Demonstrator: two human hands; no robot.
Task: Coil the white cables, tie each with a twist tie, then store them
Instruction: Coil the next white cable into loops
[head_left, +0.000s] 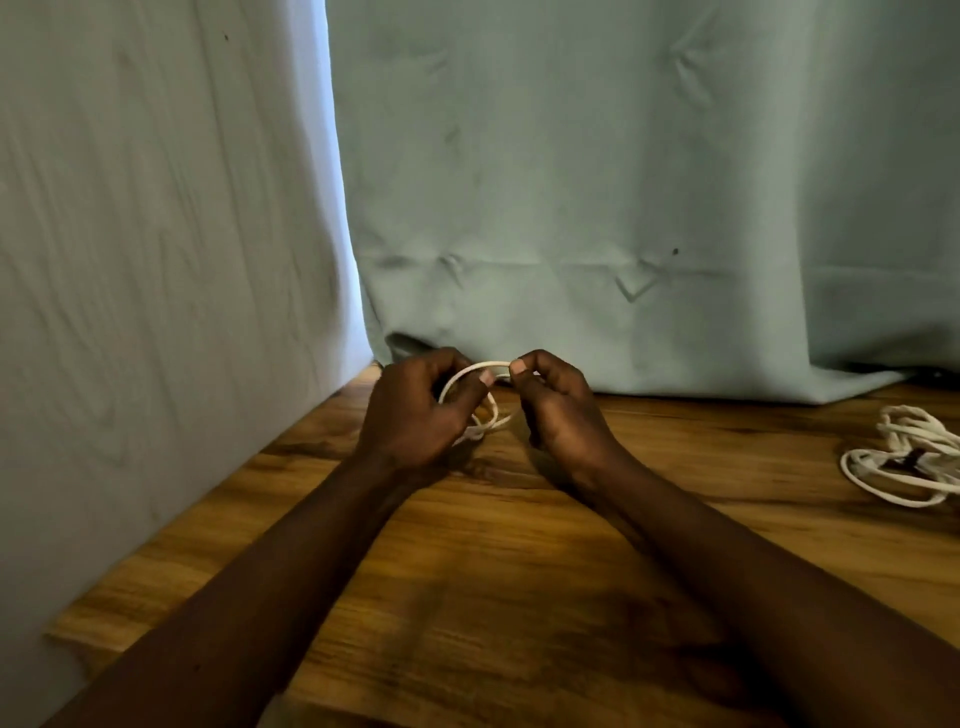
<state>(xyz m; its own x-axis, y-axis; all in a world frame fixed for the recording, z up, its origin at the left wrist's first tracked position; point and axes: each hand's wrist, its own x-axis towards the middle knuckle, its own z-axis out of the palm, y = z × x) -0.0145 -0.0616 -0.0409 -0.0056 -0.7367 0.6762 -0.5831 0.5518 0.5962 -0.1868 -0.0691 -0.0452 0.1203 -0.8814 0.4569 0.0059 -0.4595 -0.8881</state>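
Up near the far edge of the table (493, 571), in the head view, both hands meet over a white cable (467, 370). The left hand (410, 415) is curled, knuckles toward the camera, its thumb (487, 378) pressed along the top of a small loop of the cable. The right hand (558, 415) is curled too, and a fingertip (518, 368) with the thumb under it pinches the same loop where it arches across the gap. So both hands are closed on the cable, close together but not touching each other. The loop rises between them, and a few more strands hang below, crossing just above the wood between the two palms. Whether those lower strands lie on the table or hang just clear of it I cannot tell.

Well off to the right, near the picture's edge, a second coiled cable (883, 486) lies flat on the table, bound across the middle with a dark tie (906, 460). It lies well apart from both hands.

Behind the table hangs a pale green curtain (623, 208), its hem resting on the wood. A white cloth (156, 260) covers the left side.
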